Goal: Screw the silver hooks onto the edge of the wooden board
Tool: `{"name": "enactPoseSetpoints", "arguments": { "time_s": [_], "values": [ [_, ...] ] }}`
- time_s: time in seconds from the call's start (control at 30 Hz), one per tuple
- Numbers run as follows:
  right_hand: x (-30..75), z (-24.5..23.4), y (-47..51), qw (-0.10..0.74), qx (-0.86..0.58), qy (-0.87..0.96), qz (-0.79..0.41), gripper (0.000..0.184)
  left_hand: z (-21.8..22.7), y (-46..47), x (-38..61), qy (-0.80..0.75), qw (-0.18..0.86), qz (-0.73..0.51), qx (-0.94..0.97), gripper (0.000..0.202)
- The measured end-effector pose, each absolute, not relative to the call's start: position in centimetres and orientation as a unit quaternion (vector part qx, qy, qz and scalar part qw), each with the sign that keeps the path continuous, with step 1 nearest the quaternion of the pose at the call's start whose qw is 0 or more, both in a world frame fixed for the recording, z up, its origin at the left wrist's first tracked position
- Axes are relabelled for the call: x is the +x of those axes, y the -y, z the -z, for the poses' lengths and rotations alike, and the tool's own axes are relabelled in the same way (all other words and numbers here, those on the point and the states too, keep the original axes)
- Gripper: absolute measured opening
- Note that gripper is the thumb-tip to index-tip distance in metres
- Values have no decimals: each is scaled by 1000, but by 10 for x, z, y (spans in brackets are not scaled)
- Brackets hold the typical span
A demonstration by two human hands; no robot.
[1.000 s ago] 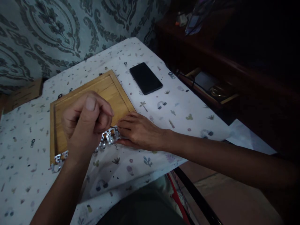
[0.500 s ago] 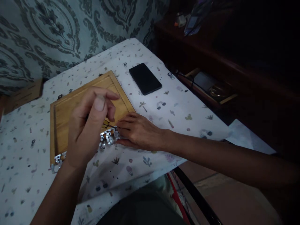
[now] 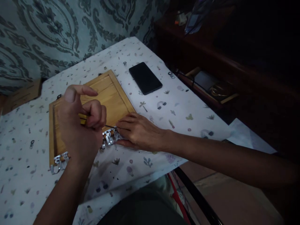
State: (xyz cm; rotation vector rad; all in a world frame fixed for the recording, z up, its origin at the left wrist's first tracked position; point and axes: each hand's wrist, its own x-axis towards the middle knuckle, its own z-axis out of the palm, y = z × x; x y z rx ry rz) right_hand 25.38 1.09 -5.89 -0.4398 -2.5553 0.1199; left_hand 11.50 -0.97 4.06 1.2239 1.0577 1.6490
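screwdriver lies nearly level over the near edge of the board, its thin tip at a metal bracket there. left hand is fisted round the yellow handle, forefinger stretched out, wrist raised. right hand lies flat, fingers straight, touching the bracket from the right. phone lies beyond on the table.

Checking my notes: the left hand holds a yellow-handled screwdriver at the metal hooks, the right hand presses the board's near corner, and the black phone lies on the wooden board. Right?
Not quite: in the head view the black phone lies on the tablecloth beside the wooden board, not on it. The rest stands.
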Motion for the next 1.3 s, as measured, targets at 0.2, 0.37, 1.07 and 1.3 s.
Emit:
{"name": "enactPoseSetpoints", "arguments": {
  "time_s": [0.2,0.37,1.07,1.3],
  "values": [
    [254,57,-10,264,-165,949,-41,41,-43,3,111,-403,452,-620,499,17],
    [254,57,-10,270,-164,948,-41,40,-44,2,108,-362,491,-585,534,11],
    [255,56,-10,260,-171,948,-65,42,-42,30,108,-522,118,-547,644,22],
    [254,59,-10,284,-165,944,-42,41,-37,20,121,-443,264,-661,545,20]
  ]
}}
